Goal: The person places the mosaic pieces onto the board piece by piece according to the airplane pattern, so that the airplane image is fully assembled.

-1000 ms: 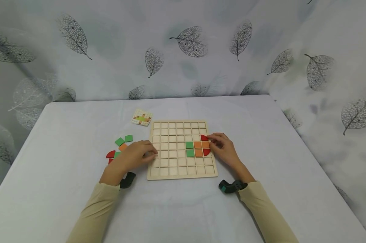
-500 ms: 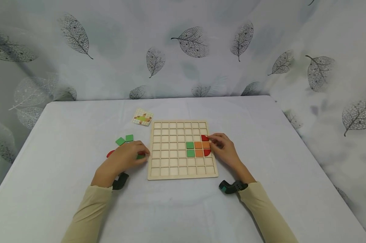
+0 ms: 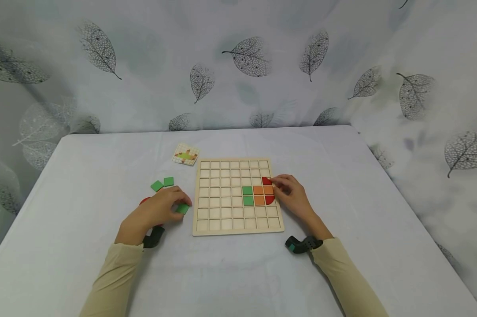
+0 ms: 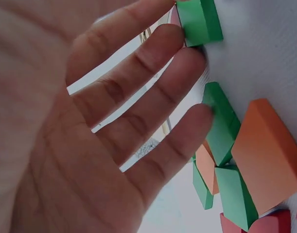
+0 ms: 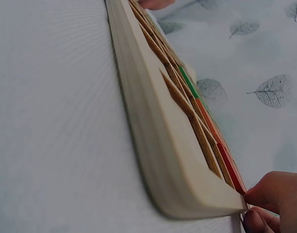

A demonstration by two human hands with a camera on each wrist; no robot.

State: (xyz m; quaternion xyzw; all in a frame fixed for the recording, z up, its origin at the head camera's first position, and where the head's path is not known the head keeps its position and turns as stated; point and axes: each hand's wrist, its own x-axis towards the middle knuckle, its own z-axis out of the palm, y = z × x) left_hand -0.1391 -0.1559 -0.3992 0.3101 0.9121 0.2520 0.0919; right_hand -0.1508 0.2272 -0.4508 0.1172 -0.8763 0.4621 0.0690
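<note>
The left hand (image 3: 157, 210) pinches a green tile (image 3: 182, 209) between thumb and fingers, just left of the wooden board (image 3: 238, 232), with only a narrow strip of table (image 3: 238, 273) between fingertips and rim. The right hand (image 3: 292, 196) pinches the board's right edge, thumb and finger pressed on it beside the upper red piece (image 3: 266, 181). Three orange squares (image 3: 258, 190), a lower red piece (image 3: 269, 200) and two set green squares (image 3: 248, 190) fill cells near that edge. Two loose green squares (image 3: 168, 181) lie far of the left hand; a loose orange piece (image 4: 267, 153) shows below its fingers. A patterned card (image 3: 186, 154) sits just off the board's far left corner. White tabletop stretches wide right of the right hand and along the board's near edge.
</note>
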